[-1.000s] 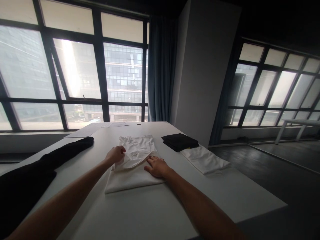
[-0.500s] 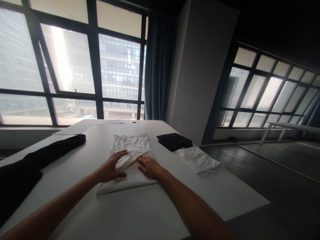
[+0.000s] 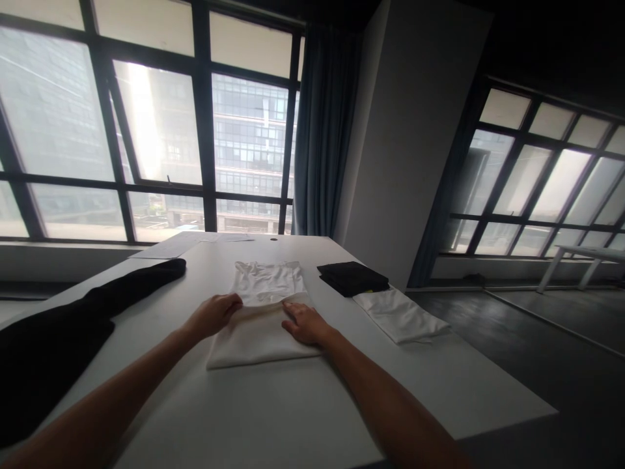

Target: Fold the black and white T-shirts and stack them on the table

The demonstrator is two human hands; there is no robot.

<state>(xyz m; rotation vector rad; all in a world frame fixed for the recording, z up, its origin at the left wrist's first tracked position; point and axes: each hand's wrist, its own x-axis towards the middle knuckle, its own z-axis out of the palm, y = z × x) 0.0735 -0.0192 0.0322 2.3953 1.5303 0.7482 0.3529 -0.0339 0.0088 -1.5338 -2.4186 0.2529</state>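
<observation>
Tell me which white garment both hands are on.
The white garment at table centre, under the left hand and right hand. The folded white garment by the black stack lies untouched.

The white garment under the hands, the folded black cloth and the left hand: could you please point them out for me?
white garment (image 3: 258,339), head view, on its near folded part.
folded black cloth (image 3: 352,277), head view, on its top face.
left hand (image 3: 215,314), head view, on the back of the hand.

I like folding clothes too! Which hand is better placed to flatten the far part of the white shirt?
Probably the left hand. It rests at the white shirt's left edge, its fingers pointing toward the crumpled far half. The right hand lies flat, pinning the folded near part.
</observation>
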